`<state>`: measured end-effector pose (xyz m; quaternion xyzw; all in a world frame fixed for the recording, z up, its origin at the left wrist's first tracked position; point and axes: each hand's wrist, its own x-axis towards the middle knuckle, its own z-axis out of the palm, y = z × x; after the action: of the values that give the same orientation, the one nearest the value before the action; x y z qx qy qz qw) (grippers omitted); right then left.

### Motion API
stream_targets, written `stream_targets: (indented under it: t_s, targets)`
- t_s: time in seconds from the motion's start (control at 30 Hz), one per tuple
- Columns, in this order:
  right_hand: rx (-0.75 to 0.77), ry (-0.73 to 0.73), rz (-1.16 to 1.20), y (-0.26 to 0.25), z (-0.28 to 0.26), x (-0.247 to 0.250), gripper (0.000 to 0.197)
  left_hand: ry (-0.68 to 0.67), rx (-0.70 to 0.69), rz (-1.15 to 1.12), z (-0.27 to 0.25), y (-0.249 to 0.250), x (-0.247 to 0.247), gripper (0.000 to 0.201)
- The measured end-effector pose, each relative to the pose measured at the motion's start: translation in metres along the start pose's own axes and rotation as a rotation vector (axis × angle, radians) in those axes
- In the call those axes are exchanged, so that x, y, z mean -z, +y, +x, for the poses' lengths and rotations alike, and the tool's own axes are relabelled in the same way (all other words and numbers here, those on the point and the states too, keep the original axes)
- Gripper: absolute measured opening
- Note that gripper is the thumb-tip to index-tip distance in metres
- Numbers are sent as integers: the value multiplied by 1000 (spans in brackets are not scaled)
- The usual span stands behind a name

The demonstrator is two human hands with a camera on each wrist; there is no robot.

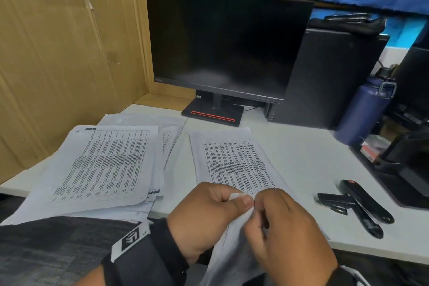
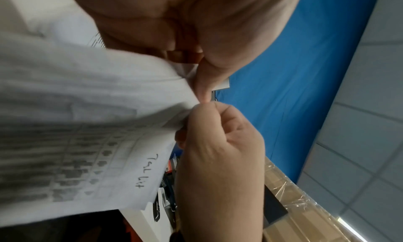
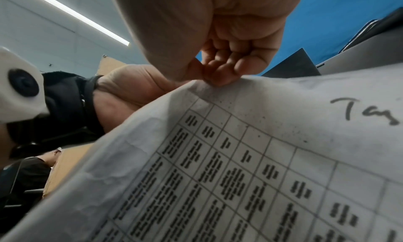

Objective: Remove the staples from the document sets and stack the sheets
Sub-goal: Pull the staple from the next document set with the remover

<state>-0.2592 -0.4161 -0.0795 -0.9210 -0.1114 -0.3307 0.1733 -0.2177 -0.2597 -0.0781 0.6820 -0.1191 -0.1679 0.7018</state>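
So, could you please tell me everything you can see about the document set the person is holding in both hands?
The document set is white paper printed with a dense black table, and has handwriting in its margin. It is raised off the white desk, bent and drooping toward the person. The left hand and the right hand pinch one creased corner between thumb and fingers, close together. No staple shows there. It hangs over the near end of a printed sheet lying on the desk.

A black band [image 1: 139,258] wraps the left wrist at about 7 o'clock in the head view, carrying a white tag [image 1: 130,238] printed with a black square pattern. On it sits a white camera housing [image 3: 19,85] with a round black lens. Both hands are bare.
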Motion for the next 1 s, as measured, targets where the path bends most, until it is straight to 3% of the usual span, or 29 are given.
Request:
stream_targets:
  t_s: [0.13,0.37,0.5,0.63,0.73,0.83,0.9,1.0]
  targets:
    - [-43,23,89,0,-1,-1,13,16,-6,6,2,-2,1,32]
    - [-92,-43,114,1,2,3,12,58,-66,44,-3,4,-2,13]
    - [-364,-214,260,-3,8,6,24,121,-143,196,-6,3,-6,15]
    - [-589,-386,584,4,19,17,24,113,-200,323,-7,2,-6,12]
    - [-411,-330,523,6,16,18,16,157,-174,303,-3,2,-4,17]
    - [-182,-238,259,5,9,16,7,140,-48,165,2,-2,2,31]
    - [-78,-209,125,5,7,16,7,113,-6,124,3,-3,5,27]
    - [-21,-222,15,5,8,17,12,82,-58,191,3,-3,4,20]
